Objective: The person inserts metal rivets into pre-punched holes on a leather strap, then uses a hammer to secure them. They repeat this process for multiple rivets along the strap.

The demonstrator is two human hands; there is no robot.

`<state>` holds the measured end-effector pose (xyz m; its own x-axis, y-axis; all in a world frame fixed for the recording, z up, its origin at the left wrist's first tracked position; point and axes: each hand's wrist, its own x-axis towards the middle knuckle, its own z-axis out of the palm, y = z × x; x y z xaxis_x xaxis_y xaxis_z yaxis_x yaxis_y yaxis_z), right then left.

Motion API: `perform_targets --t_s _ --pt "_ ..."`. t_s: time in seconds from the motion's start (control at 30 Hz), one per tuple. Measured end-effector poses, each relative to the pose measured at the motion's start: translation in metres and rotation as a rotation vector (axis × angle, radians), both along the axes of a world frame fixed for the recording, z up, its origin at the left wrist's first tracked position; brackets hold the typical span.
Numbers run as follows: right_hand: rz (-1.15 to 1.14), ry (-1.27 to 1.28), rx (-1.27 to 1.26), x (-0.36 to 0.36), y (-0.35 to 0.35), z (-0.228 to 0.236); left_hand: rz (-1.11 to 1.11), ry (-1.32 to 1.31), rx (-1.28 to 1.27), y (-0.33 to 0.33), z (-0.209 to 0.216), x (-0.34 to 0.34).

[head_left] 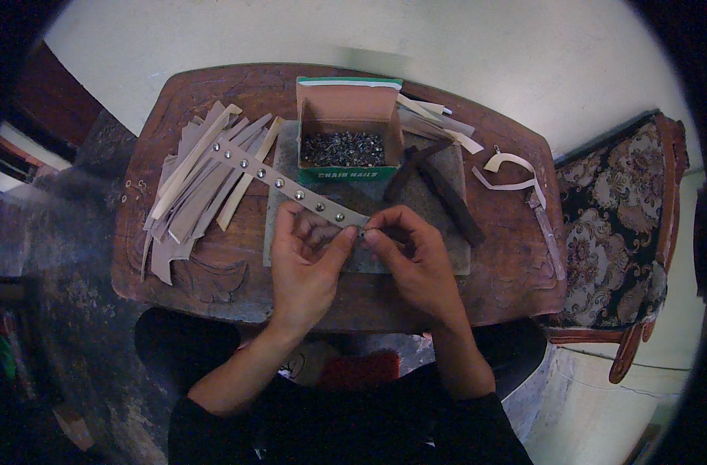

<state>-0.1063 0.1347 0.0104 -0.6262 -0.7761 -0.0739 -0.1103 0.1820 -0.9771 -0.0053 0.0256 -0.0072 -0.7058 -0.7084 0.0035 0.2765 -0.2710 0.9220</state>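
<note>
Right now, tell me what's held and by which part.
A studded strip, near its right end, in the left hand; whether the right hand grips it is unclear.

My left hand point(303, 267) holds a pale strip point(289, 189) lined with shiny studs, and my right hand point(414, 252) pinches at its near end. An open box point(346, 108) of nails point(342, 147) stands beyond my hands.

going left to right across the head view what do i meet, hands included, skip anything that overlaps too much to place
Pile of loose strips → left hand → right hand → curled pale strip → chair with floral upholstery.
</note>
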Motion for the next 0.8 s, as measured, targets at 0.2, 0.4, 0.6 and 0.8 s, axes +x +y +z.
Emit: perform_targets --t_s 0.2,0.4,0.6,0.8 --pt "-0.008 -0.059 -0.017 0.001 -0.001 0.002 -0.009 -0.016 0.003 -0.002 0.0 0.0" --pt "-0.014 -0.029 -0.008 0.001 -0.001 0.002 -0.011 0.025 0.014 -0.001 -0.001 -0.001" --pt "-0.076 0.055 -0.033 0.004 -0.003 -0.002 0.013 0.007 0.0 0.0 -0.001 0.0" --pt "-0.131 0.19 -0.058 0.011 -0.006 -0.006 0.03 -0.053 -0.051 0.004 0.001 0.003"
